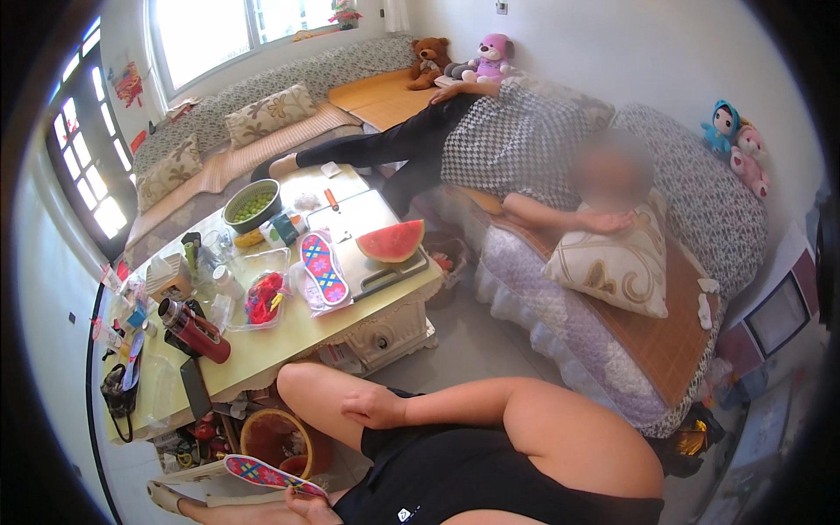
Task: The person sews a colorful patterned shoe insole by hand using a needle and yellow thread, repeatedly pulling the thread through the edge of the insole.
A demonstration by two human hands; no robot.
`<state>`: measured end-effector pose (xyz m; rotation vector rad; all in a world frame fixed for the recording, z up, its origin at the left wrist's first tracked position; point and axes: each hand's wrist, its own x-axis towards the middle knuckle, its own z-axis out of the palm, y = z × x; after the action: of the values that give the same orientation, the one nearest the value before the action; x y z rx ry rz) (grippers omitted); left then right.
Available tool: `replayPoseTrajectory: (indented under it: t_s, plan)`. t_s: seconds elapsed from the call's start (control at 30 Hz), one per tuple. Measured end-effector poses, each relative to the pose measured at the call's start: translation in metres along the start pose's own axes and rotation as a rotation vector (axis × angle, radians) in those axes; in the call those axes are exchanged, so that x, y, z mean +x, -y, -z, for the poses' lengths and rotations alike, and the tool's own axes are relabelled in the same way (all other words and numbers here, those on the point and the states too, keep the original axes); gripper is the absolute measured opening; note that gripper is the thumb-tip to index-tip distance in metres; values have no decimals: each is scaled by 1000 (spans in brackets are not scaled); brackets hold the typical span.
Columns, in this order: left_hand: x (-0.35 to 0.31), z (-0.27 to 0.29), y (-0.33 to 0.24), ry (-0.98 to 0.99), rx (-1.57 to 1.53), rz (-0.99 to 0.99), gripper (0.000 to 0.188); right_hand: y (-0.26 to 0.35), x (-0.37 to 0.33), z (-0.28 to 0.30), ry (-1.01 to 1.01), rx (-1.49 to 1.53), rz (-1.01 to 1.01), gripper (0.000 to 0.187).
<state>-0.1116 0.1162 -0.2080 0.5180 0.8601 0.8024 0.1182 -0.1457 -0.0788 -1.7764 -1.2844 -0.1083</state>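
My left hand (308, 507) is closed on the end of an embroidered insole (267, 472) with a pink, blue and yellow pattern, held low by my lower leg. My right hand (374, 408) rests over my bare thigh with its fingers curled together; whatever they may hold is too small to make out. On the table, a matching insole (324, 269) lies on clear plastic. Beside it sits a clear plastic tray holding a bundle of red thread (263, 297).
The table (289, 337) also carries a watermelon piece (390, 241) on a cutting board, a bowl of green fruit (254, 203) and a red thermos (194, 331). Below stands a brown bin (284, 444). Another person (516, 140) reclines on the sofa (560, 324).
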Motion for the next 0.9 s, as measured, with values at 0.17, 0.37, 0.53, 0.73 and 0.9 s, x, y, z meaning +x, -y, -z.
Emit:
replayPoseTrajectory:
  t_s: [0.17, 0.37, 0.53, 0.73, 0.9]
  plan:
    - [6, 3, -5, -2, -48, 49, 48, 0, 1, -3, 3, 28, 17, 6]
    - [8, 10, -6, -26, -40, 56, 47, 2, 2, -5, 11, 27, 34, 6]
    - [8, 14, -7, -43, -32, 57, 47, 3, 2, -2, -9, 27, 45, 6]
    - [7, 13, -11, -58, -28, 61, 46, 2, 2, 1, -37, 12, 34, 6]
    - [6, 13, -13, -62, -26, 58, 46, -2, 2, -2, -48, 7, 51, 6]
